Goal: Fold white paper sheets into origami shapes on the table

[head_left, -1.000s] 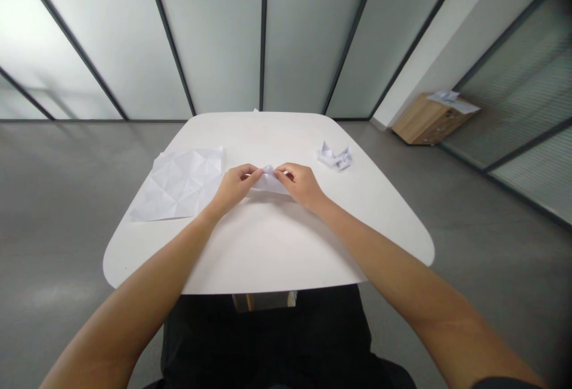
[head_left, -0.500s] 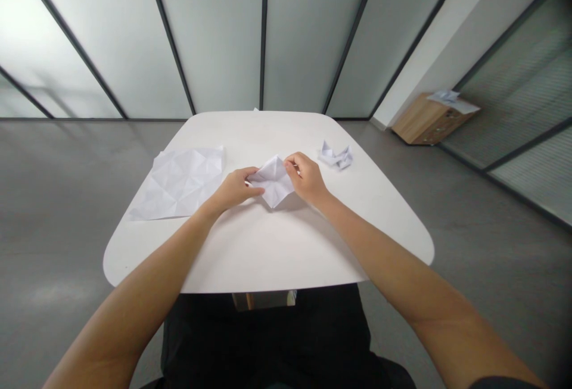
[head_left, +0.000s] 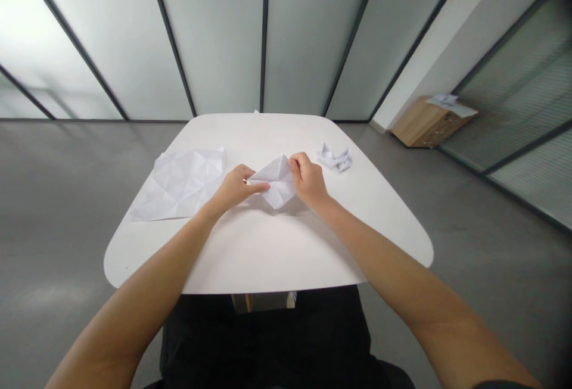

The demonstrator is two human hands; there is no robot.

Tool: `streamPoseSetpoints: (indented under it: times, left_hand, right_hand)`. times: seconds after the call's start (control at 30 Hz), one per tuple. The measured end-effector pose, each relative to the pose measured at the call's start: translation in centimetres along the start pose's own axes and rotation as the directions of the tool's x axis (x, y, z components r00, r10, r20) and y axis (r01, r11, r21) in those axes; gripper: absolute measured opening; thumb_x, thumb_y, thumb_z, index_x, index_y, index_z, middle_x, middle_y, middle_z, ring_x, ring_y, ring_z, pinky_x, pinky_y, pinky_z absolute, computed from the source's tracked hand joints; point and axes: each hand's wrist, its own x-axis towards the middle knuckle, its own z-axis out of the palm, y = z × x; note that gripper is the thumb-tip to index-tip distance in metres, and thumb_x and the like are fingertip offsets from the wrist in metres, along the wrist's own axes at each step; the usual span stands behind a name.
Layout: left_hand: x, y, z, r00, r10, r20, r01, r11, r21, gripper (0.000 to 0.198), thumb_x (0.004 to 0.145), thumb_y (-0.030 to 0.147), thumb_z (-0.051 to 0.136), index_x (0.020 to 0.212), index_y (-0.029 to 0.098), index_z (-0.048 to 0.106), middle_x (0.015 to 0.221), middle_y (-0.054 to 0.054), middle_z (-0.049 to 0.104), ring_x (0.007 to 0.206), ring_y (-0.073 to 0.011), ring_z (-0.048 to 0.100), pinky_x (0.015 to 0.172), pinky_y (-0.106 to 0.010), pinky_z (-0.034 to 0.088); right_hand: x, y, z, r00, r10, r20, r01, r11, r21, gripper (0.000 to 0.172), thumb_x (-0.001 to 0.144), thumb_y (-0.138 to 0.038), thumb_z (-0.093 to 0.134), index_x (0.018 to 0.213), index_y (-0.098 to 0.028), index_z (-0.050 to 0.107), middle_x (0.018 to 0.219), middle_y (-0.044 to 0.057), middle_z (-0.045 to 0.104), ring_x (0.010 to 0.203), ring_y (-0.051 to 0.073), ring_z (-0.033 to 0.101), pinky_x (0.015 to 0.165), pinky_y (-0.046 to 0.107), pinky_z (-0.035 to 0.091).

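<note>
A small folded white paper piece [head_left: 277, 179] is held up just above the white table [head_left: 268, 246], near its middle. My left hand [head_left: 235, 186] pinches the paper's left corner with thumb and fingers closed. My right hand [head_left: 307, 179] grips its right side, fingers curled round the edge. The paper is spread into a diamond-like shape between the two hands.
A large creased white sheet [head_left: 181, 181] lies flat on the table's left part. A small folded paper figure [head_left: 335, 158] sits to the right of my hands. A wooden cabinet [head_left: 426, 122] with papers on top stands on the floor at the far right.
The paper was a narrow flat piece pinched at its top a second ago. It has since been pulled open into a wider diamond shape, my right hand shifting slightly up and right.
</note>
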Motion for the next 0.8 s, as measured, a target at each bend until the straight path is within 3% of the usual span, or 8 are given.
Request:
streamPoseSetpoints:
  times: [0.07, 0.17, 0.27, 0.43, 0.57, 0.67, 0.73, 0.8]
  left_hand:
    - [-0.1, 0.1, 0.1, 0.998, 0.006, 0.058, 0.001, 0.993, -0.120, 0.048, 0.074, 0.053, 0.083, 0.106, 0.016, 0.080, 0.118, -0.012, 0.073, 0.095, -0.0236, 0.070, 0.083, -0.033, 0.056]
    - [-0.3, 0.4, 0.4, 0.987, -0.001, 0.158, 0.052, 0.948, -0.313, 0.049, 0.080, 0.053, 0.079, 0.111, 0.015, 0.075, 0.103, -0.010, 0.077, 0.095, -0.0243, 0.072, 0.088, -0.038, 0.059]
    - [-0.3, 0.5, 1.0, 0.989, -0.030, 0.148, 0.094, 0.888, -0.450, 0.050, 0.079, 0.053, 0.082, 0.107, 0.014, 0.071, 0.096, -0.008, 0.077, 0.090, -0.0235, 0.073, 0.087, -0.041, 0.061]
    - [-0.5, 0.8, 1.9, 0.991, -0.035, 0.131, 0.097, 0.857, -0.505, 0.051, 0.074, 0.055, 0.086, 0.099, 0.013, 0.070, 0.093, -0.008, 0.078, 0.085, -0.0228, 0.074, 0.081, -0.039, 0.062]
    - [-0.6, 1.3, 2.2, 0.992, -0.084, 0.091, 0.119, 0.846, -0.520, 0.054, 0.073, 0.058, 0.085, 0.102, 0.015, 0.071, 0.100, -0.010, 0.078, 0.093, -0.0245, 0.074, 0.083, -0.038, 0.061]
    - [-0.6, 1.3, 2.0, 0.989, -0.146, 0.021, 0.134, 0.834, -0.536, 0.057, 0.073, 0.061, 0.083, 0.107, 0.017, 0.071, 0.102, -0.009, 0.078, 0.094, -0.0240, 0.073, 0.084, -0.039, 0.061]
    - [-0.5, 1.1, 1.8, 0.984, -0.175, -0.021, 0.137, 0.832, -0.537, 0.058, 0.075, 0.064, 0.081, 0.108, 0.018, 0.070, 0.100, -0.008, 0.077, 0.090, -0.0219, 0.073, 0.084, -0.039, 0.060]
    - [-0.3, 0.7, 1.6, 0.980, -0.192, -0.053, 0.135, 0.834, -0.535, 0.058, 0.076, 0.065, 0.080, 0.107, 0.018, 0.070, 0.096, -0.007, 0.076, 0.085, -0.0194, 0.071, 0.084, -0.037, 0.060]
  right_hand:
    - [0.0, 0.0, 0.0, 0.999, 0.034, -0.015, -0.034, 0.999, 0.029, 0.032, 0.107, -0.048, 0.039, 0.097, -0.024, 0.059, 0.075, 0.002, 0.064, 0.066, 0.019, 0.058, 0.065, 0.030, 0.040]
    - [0.1, -0.2, 0.1, 0.996, 0.072, -0.050, -0.068, 0.994, 0.080, 0.032, 0.106, -0.047, 0.040, 0.094, -0.024, 0.057, 0.075, 0.001, 0.064, 0.067, 0.019, 0.058, 0.067, 0.030, 0.041]
    - [0.1, -0.4, 0.1, 0.989, 0.121, -0.081, -0.112, 0.988, 0.111, 0.029, 0.105, -0.046, 0.041, 0.094, -0.024, 0.056, 0.078, 0.002, 0.065, 0.070, 0.019, 0.060, 0.069, 0.030, 0.042]
    - [0.0, -0.4, 0.8, 0.979, 0.180, -0.097, -0.167, 0.978, 0.126, 0.028, 0.105, -0.046, 0.043, 0.094, -0.024, 0.057, 0.083, 0.003, 0.067, 0.075, 0.020, 0.062, 0.072, 0.031, 0.044]
    - [-0.1, -0.1, 1.5, 0.967, 0.243, -0.080, -0.225, 0.957, 0.185, 0.031, 0.106, -0.051, 0.043, 0.107, -0.024, 0.057, 0.085, 0.004, 0.068, 0.076, 0.021, 0.065, 0.073, 0.032, 0.048]
    - [0.0, -0.1, 1.3, 0.988, 0.132, -0.081, -0.115, 0.976, 0.185, 0.040, 0.106, -0.055, 0.042, 0.125, -0.023, 0.057, 0.110, 0.011, 0.070, 0.090, 0.023, 0.068, 0.084, 0.038, 0.054]
    - [0.1, -0.4, 0.7, 0.998, -0.063, 0.000, 0.062, 0.982, 0.176, 0.048, 0.105, -0.058, 0.045, 0.137, -0.025, 0.056, 0.133, 0.015, 0.063, 0.113, 0.026, 0.065, 0.097, 0.043, 0.054]
    - [0.2, -0.6, 0.2, 0.954, -0.270, 0.135, 0.243, 0.952, 0.185, 0.058, 0.098, -0.065, 0.056, 0.144, -0.029, 0.056, 0.147, 0.015, 0.055, 0.134, 0.031, 0.054, 0.110, 0.050, 0.048]
